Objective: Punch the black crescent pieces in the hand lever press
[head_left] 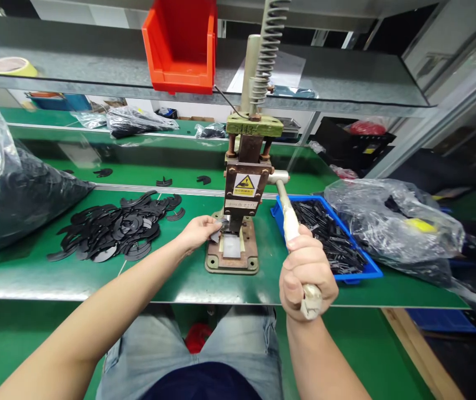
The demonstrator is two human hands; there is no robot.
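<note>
A hand press (246, 183) with a warning label stands on the green table. My right hand (307, 272) is wrapped round its wrapped lever (290, 219), which slants down toward me. At the left side of the press base, my left hand (201, 230) pinches a small dark part (216, 235) beside the punch. Below the punch lies a pale block (231, 246) on the base. A pile of black curved parts (115, 230) lies left of the press. To the right sits a blue tray (346, 236) filled with black parts.
Clear plastic bags flank the work area, one at the left (8, 183) and one at the right (396, 222). A red bin (181, 78) and a tape roll (11, 66) sit on the shelf above. Loose black pieces (164, 181) lie behind the pile.
</note>
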